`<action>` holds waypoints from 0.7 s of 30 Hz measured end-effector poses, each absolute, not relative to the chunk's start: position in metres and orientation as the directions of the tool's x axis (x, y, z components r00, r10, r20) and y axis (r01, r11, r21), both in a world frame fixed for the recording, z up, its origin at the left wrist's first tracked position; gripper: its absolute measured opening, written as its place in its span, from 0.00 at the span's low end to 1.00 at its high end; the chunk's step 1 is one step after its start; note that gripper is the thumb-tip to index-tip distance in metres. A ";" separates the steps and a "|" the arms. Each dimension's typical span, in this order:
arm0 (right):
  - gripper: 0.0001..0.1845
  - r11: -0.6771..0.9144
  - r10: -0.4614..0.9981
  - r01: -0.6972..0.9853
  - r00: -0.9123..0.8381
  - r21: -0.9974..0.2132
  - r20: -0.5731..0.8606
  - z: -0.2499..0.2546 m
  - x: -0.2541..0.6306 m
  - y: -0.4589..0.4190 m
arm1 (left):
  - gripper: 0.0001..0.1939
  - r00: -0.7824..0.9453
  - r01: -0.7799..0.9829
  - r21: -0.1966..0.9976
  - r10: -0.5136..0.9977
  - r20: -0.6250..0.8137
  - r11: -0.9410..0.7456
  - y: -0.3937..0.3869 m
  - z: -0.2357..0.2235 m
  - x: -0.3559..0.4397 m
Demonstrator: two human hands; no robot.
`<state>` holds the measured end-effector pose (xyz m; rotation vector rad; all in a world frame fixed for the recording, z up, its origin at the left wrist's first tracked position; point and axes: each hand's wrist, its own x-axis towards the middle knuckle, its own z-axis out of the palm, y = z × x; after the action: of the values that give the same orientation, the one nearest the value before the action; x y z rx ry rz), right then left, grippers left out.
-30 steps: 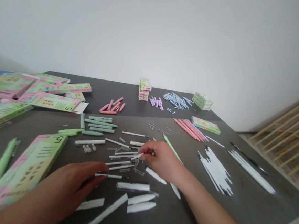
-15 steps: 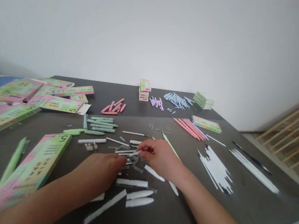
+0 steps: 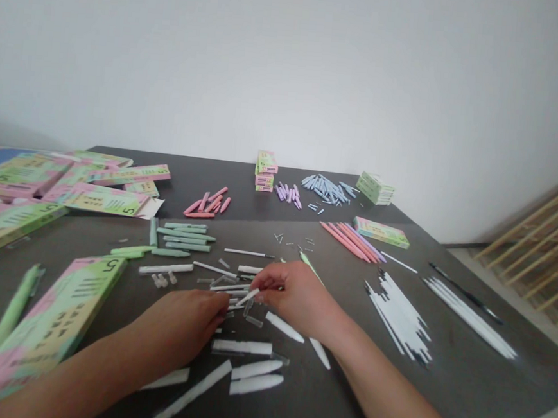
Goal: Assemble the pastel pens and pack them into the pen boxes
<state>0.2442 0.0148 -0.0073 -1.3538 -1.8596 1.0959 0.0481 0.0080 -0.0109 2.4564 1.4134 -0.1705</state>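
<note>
head view: fingers (image 3: 264, 281) pinch slim white pen part (image 3: 247, 296).

A large "5" stands on the near pastel box (image 3: 52, 320) and on another box (image 3: 108, 201) farther left.

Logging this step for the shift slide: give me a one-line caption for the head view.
Left hand and right hand meet over scattered white pen parts on a dark table.

The left hand (image 3: 180, 330) covered part of the white pen parts (image 3: 234, 292), so its grip could not be told. The pink-green box (image 3: 32, 334) was blurred and ran off the lower left edge.
</note>
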 end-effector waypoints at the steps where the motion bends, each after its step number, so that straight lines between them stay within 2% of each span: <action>1: 0.10 0.138 0.948 0.455 -0.318 -0.880 -0.016 -0.008 0.244 0.014 | 0.13 0.503 0.863 0.201 0.826 -0.253 -0.464 0.009 -0.011 0.047; 8: 0.10 0.175 0.952 0.490 -0.307 -0.854 0.019 -0.010 0.248 0.017 | 0.10 0.503 0.859 0.249 0.830 -0.240 -0.448 0.015 -0.015 0.046; 12: 0.08 0.191 0.978 0.571 -0.184 -0.798 0.103 -0.004 0.257 0.022 | 0.09 0.510 0.850 0.269 0.834 -0.212 -0.452 0.018 -0.015 0.061; 15: 0.07 0.205 0.979 0.619 -0.116 -0.758 0.170 -0.001 0.262 0.023 | 0.09 0.492 0.864 0.235 0.846 -0.207 -0.445 0.020 -0.015 0.074; 21: 0.08 0.263 0.964 0.648 -0.145 -0.715 0.223 0.002 0.259 0.021 | 0.12 0.458 0.888 0.147 0.865 -0.206 -0.435 0.023 -0.018 0.091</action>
<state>0.2592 0.0209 0.0019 -1.4598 -1.8750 0.6112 0.0908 0.0226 -0.0184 2.4747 1.5165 -0.1457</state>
